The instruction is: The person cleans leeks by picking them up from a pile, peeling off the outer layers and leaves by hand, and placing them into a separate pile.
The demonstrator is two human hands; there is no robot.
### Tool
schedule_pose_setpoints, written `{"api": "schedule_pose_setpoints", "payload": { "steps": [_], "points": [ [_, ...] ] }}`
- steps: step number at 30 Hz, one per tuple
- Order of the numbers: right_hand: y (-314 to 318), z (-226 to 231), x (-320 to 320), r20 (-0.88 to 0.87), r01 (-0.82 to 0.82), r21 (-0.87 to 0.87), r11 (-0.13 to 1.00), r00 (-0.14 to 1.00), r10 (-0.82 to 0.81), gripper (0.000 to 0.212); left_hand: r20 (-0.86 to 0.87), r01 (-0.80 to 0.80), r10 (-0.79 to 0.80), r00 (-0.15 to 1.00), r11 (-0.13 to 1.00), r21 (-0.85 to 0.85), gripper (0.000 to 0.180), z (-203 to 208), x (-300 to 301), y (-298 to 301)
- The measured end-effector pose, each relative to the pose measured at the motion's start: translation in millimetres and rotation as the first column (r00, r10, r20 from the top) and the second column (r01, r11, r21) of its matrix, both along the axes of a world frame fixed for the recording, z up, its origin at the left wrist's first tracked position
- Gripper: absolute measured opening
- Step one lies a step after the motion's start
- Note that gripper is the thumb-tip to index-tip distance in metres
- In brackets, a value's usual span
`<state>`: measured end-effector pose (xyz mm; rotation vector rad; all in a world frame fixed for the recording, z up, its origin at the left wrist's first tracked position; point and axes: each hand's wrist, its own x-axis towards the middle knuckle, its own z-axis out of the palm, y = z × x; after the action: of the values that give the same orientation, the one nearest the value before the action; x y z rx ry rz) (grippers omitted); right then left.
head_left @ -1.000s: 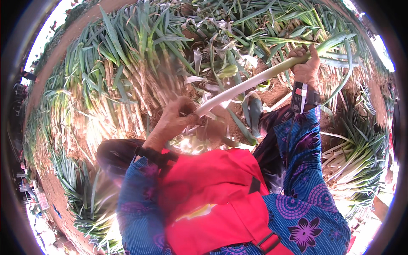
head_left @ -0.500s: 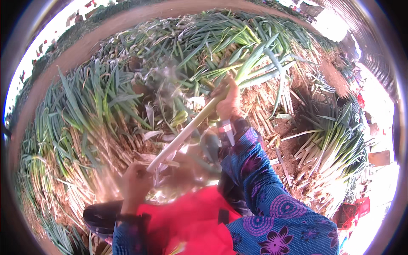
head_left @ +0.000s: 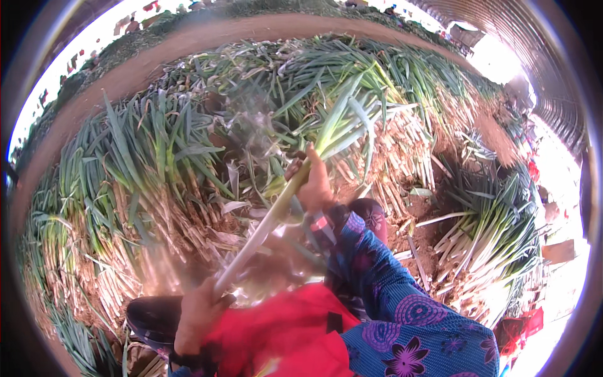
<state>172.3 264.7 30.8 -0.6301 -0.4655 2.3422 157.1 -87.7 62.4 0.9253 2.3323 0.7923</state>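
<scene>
A long leek-like green onion [head_left: 259, 237] with a white shank and green leaves slants across in front of me, its leafy end up and to the right. My right hand [head_left: 315, 186] is closed round it where the white turns to green, the thumb lying along the stalk. Down at the lower white end, my left hand [head_left: 202, 309] has its fingers closed on the onion; that end is partly hidden by them. Loose pale peelings [head_left: 239, 207] lie just beyond the stalk.
To my left a large pile of unpeeled green onions [head_left: 157, 182] leans with its roots toward me. Another heap [head_left: 389, 138] stands ahead. Cleaner white-stemmed green onions [head_left: 480, 235] lie at the right on brown soil [head_left: 421, 220]. A dirt path [head_left: 264, 28] curves behind the heaps.
The green onion and my right hand have moved left and slightly down, and the stalk stands steeper. My left hand has shifted lower, still at the white end.
</scene>
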Motion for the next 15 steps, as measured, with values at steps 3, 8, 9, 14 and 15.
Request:
{"api": "schedule_pose_setpoints", "payload": {
  "steps": [3,8,9,14,15],
  "points": [
    [-39,12,-13,-0.053,-0.183,0.065,0.981,0.981,0.187,0.033,-0.24,-0.087,0.087,0.967,0.996,0.011,0.023,19,16,-26],
    [-60,21,-32,-0.312,-0.284,0.253,0.925,0.881,0.355,0.034,0.054,-0.237,0.232,0.971,0.963,0.125,0.024,23,20,-78],
    [-63,20,-39,-0.34,-0.242,0.295,0.924,0.877,0.338,0.032,0.089,-0.235,0.222,0.971,0.956,0.177,0.025,24,23,-89],
    [-93,20,-80,-0.444,-0.434,0.26,0.863,0.74,0.506,0.043,0.177,-0.361,0.329,0.928,0.911,0.199,0.026,37,45,-136],
    [-108,21,-89,-0.477,-0.507,0.212,0.835,0.692,0.541,0.046,0.18,-0.386,0.352,0.919,0.897,0.215,0.027,38,52,-149]
  ]
}}
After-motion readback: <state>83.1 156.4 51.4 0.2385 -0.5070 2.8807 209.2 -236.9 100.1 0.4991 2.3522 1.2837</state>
